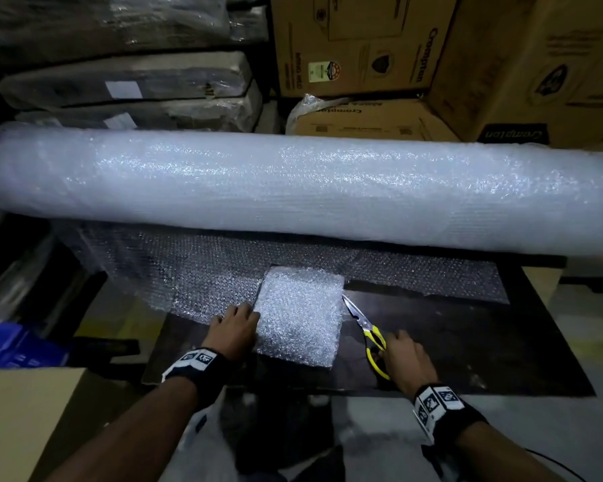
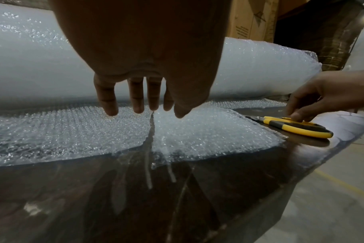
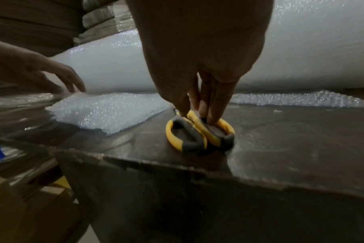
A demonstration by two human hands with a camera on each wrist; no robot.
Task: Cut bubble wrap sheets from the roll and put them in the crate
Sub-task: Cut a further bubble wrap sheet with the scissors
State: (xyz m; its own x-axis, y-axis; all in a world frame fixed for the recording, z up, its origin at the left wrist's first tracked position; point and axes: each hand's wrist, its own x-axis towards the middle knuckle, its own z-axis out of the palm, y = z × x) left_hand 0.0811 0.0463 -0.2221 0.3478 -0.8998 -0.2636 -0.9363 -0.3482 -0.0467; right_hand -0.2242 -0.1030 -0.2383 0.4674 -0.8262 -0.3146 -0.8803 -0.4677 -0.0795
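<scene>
Bubble wrap cut into a small square sheet lies flat on the dark glossy table, with the left hand spread loosely at its left edge, holding nothing. Just right, the right hand presses straight fingertips on yellow-handled scissors lying closed. Behind spans the big white bubble wrap roll.

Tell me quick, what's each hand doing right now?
Left hand: open, fingers straight over the bubble wrap.
Right hand: fingertips on the scissors handles; grip cannot be told.

Glossy dark table, glistening plastic bubble wrap roll
</scene>
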